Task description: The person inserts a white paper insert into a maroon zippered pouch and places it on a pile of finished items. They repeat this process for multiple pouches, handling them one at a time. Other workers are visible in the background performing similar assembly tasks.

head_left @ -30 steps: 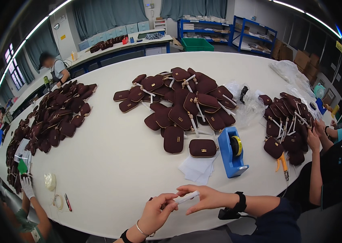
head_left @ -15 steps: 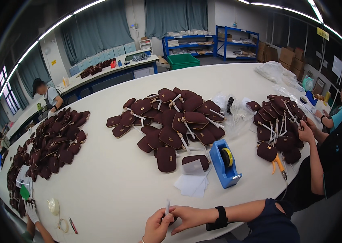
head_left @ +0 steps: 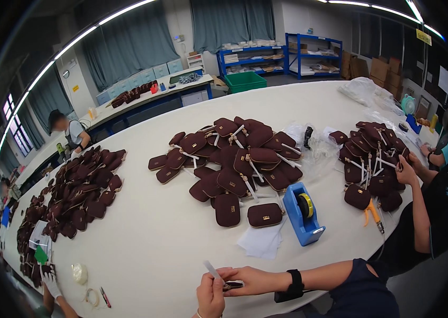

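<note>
At the near edge of the table, my left hand (head_left: 210,299) and my right hand (head_left: 242,280) meet with fingers pinched around a narrow white paper strip (head_left: 212,269). The strip sticks up between them, tilted to the left. A small dark piece (head_left: 233,285) shows by my right fingers; its kind I cannot make out. Beyond my hands lie thin white paper sheets (head_left: 260,244). A maroon zip pouch (head_left: 265,215) lies just past them, and a blue tape dispenser (head_left: 304,220) with yellow tape stands to their right.
Maroon pouches with white-wrapped pulls form a pile (head_left: 229,164) mid-table, with others at left (head_left: 83,191) and right (head_left: 367,159). An orange-handled tool (head_left: 373,216) lies right. White tape (head_left: 80,273) and a red pen (head_left: 105,298) lie left. Co-workers sit on both sides.
The strip between my hands now shows longer and leans left. The sheet that overlapped the nearest pouch no longer covers it. The whole view has shifted slightly.
</note>
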Available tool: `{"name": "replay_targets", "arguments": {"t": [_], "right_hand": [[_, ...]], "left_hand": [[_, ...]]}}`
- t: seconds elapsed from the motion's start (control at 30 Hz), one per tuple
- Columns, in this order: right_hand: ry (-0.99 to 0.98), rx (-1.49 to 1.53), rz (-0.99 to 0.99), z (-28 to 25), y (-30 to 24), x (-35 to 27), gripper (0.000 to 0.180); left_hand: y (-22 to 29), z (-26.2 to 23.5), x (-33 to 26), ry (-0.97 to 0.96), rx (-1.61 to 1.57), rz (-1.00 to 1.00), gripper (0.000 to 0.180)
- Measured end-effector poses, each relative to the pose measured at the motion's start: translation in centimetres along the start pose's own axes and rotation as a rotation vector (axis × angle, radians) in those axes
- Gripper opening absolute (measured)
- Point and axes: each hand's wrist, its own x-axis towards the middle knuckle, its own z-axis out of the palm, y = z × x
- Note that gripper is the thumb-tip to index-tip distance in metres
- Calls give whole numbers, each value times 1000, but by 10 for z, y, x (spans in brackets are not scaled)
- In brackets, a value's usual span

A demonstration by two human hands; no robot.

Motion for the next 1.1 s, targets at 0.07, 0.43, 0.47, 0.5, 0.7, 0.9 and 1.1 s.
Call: {"name": "replay_targets", "arguments": {"t": [0.07,0.43,0.47,0.5,0.7,0.9,1.1], "right_hand": [[-14,-1,20,-1,-7,-1,39],[104,-175,-172,-2,-14,-2,31],[125,-187,-205,-2,-13,-2,30],[107,-170,-151,-3,-13,-2,27],[97,-79,173,-34,-21,6,29],[496,210,213,-104,-20,16,31],[708,188,263,-194,1,26,24]], "left_hand": [[-2,6,3,0,-63,153,22],[8,4,3,-71,36,332,19],[12,5,4,-82,45,352,20],[16,5,3,-64,69,312,21],[8,-9,2,27,208,121,43],[-30,-48,-20,127,485,138,24],[-87,-81,-48,104,713,71,21]]}}
